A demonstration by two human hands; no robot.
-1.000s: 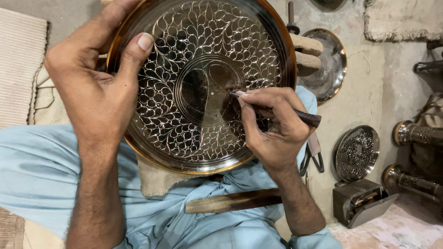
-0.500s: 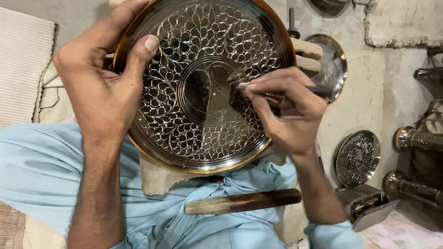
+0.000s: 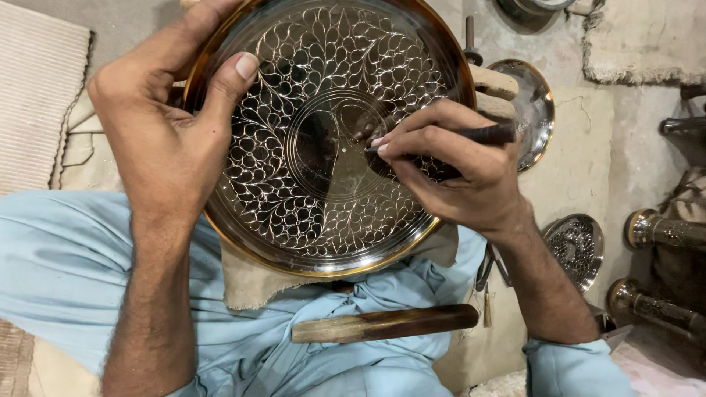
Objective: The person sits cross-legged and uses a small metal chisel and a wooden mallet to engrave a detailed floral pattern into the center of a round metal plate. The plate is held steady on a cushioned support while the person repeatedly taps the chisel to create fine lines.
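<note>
Concrete floor (image 3: pixel 581 147) lies beneath us; our left hand (image 3: pixel 165 140) clamps the round engraved brass tray (image 3: pixel 323 140) on our lap, our right hand (image 3: pixel 456 176) pinching a dark graver (image 3: pixel 485 134) at its smooth centre.

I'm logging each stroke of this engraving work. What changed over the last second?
The right hand turned at the wrist, so the dark engraving tool now lies nearly level, its tip at the plate's centre ring as before. The left hand stayed gripping the rim of the engraved metal plate, and the wooden-handled tool stayed on the lap.
</note>
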